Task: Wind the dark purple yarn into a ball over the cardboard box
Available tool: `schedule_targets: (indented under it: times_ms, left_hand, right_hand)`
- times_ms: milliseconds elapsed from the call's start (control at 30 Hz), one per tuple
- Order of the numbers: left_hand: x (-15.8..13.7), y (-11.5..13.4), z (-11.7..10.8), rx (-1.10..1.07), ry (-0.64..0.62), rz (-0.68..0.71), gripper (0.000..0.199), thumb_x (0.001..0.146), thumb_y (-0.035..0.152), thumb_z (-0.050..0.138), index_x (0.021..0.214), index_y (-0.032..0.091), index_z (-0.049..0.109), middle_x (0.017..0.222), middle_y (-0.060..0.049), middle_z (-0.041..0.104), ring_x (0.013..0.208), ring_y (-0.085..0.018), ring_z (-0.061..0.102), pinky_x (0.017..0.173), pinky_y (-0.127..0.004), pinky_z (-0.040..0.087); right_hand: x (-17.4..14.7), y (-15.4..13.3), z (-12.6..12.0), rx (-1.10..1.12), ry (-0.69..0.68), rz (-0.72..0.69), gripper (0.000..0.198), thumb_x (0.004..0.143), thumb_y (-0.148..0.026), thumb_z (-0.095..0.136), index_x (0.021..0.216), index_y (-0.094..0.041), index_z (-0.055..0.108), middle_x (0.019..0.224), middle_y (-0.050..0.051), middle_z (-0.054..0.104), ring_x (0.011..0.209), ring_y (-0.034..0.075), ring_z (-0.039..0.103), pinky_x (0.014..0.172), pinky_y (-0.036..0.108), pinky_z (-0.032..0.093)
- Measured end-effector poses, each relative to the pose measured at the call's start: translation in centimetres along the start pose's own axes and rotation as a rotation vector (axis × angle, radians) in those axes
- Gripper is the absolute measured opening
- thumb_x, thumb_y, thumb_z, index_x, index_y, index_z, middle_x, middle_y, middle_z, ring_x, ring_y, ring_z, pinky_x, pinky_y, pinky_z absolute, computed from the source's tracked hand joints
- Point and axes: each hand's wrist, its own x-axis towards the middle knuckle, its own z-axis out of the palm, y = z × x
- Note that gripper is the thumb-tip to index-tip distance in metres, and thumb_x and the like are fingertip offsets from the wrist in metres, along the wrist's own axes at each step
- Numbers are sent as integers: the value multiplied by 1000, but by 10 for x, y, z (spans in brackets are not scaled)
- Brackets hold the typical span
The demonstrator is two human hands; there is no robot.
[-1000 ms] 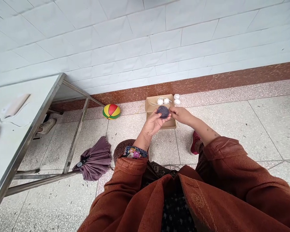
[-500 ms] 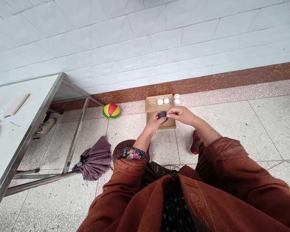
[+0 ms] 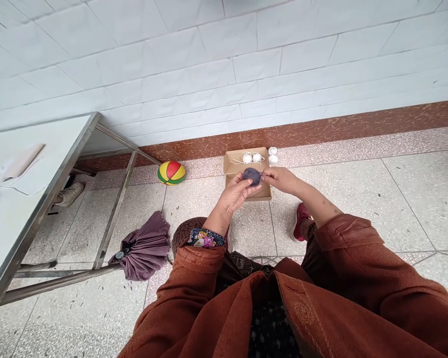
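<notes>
A dark purple-grey ball of yarn (image 3: 251,176) rests in the fingers of my left hand (image 3: 234,193), thumb on its near side. My right hand (image 3: 281,179) is just right of the ball, with thumb and fingertips pinched on a strand of the yarn. Below both hands, an open cardboard box (image 3: 231,169) stands on the floor, partly hidden by them. Two white yarn balls (image 3: 247,157) with loose strands lie in its far part. Two more white balls (image 3: 272,159) sit on the floor just right of the box.
Left of the box lies a red, yellow and green ball (image 3: 171,172). A folded purple umbrella (image 3: 145,248) is beside the metal-legged table (image 3: 59,136), which bears a pinkish cloth-like item (image 3: 24,161). Another person's shoe (image 3: 70,194) shows under the table. A tiled wall (image 3: 209,74) rises behind.
My left hand has turned so that more of the yarn ball shows. My right hand has shifted slightly right and down, away from the ball's face.
</notes>
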Motion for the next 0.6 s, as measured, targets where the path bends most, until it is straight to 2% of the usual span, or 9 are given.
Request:
schedule_targets:
  times_ms: [100,167,233,300,400,467,533,600]
  left_hand:
    - [8,-6,-5,105,118,23,38,70,24,83,103,18,63,108,-6,69,103,-19,67,95,-40,58]
    - [12,-10,-7,278,169,44,41,68,24,84,103,18,65,105,-5,69,99,-19,65,92,-37,56]
    - [13,-14,-8,474,142,68,45,64,22,85,105,18,67,104,-6,69,98,-19,64,92,-36,53]
    - [10,-16,-6,587,34,74,56,62,20,86,114,19,68,105,-6,69,96,-19,63,92,-36,50]
    - [3,-15,-2,535,-142,55,81,63,18,86,138,24,58,106,-5,70,99,-21,64,94,-37,47]
    - [-2,-11,0,426,-209,47,90,64,19,86,146,27,51,108,-5,70,105,-21,64,97,-37,47]
    - [-4,-8,2,303,-209,36,84,66,21,86,143,28,54,114,-6,69,107,-20,63,97,-36,48]
    - [-4,-6,1,201,-139,24,67,67,25,85,131,25,62,117,-6,68,105,-18,63,93,-33,49]
  right_hand:
    - [-8,-8,-5,17,-112,-74,22,94,-36,58,79,-21,64,73,0,62,70,16,54,69,30,39]
    - [-11,-16,-9,91,-161,-134,20,94,-37,60,84,-22,68,79,0,66,74,17,57,73,31,42]
    - [-11,-22,-12,162,-127,-166,21,94,-40,61,87,-23,71,84,1,69,79,18,59,76,32,45]
    - [-8,-23,-12,203,-39,-179,22,93,-43,64,86,-24,72,86,3,70,82,19,61,79,33,47]
    - [1,-16,-9,240,80,-156,23,91,-45,67,84,-23,72,89,4,70,84,19,61,80,35,47]
    - [6,-8,-4,255,95,-96,24,90,-45,66,84,-23,70,87,4,69,81,18,60,76,33,46]
    - [8,-1,1,219,75,-25,25,92,-43,62,82,-22,67,81,2,66,76,17,57,72,32,43]
    - [7,2,3,130,41,19,25,94,-39,58,78,-21,64,74,1,63,72,17,54,70,31,40]
